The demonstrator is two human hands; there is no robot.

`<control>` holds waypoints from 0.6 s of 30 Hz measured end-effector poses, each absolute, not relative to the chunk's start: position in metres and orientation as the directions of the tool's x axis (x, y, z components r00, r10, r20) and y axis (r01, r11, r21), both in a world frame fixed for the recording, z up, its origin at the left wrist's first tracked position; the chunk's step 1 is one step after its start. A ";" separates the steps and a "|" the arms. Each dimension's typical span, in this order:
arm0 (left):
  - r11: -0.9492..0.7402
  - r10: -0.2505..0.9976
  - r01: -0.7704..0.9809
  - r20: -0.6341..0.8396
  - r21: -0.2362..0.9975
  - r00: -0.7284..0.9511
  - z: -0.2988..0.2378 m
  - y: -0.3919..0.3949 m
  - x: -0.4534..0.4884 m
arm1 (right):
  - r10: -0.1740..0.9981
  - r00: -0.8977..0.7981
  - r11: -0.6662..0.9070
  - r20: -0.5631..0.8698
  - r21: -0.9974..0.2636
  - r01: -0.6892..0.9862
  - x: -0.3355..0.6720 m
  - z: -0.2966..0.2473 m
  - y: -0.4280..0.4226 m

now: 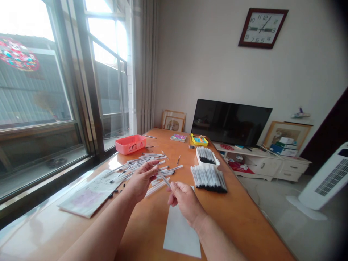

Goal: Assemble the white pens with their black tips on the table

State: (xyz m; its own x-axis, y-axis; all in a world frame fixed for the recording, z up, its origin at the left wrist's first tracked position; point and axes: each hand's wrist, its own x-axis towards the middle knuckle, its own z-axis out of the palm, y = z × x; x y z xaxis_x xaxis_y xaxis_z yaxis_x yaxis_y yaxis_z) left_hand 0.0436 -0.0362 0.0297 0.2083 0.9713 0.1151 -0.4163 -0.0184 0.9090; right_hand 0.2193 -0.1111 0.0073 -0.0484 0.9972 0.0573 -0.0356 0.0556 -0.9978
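Between my two hands, above the wooden table, a slim whitish pen (164,179) slants. My right hand (187,202) grips its near end between thumb and fingers. At the far end, the fingertips of my left hand (144,180) are pinched together; whether they also hold a small part there is too small to tell. Beyond and to the left lie many loose pens (148,159), scattered, with a few small black caps (116,191). To the right, a neat stack of clear pens with black ends (208,178) lies on the table.
A white container (215,164) of pens stands behind the stack. A pink box (131,144) is at the window side. A booklet (89,197) lies left, a white sheet (182,232) under my right hand. Farther back are a yellow box (199,140) and a colourful book (178,137).
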 end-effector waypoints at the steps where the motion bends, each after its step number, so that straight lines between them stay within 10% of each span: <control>1: -0.009 0.969 -0.423 0.112 0.906 0.220 0.031 -0.036 0.043 | 0.998 -0.051 0.046 0.048 -0.998 -0.040 0.219 0.007 -0.111; 18: -0.005 0.984 -0.362 0.069 0.932 0.164 0.029 -0.037 0.043 | 0.997 -0.068 -0.049 -0.043 -0.995 -0.084 0.222 0.015 -0.115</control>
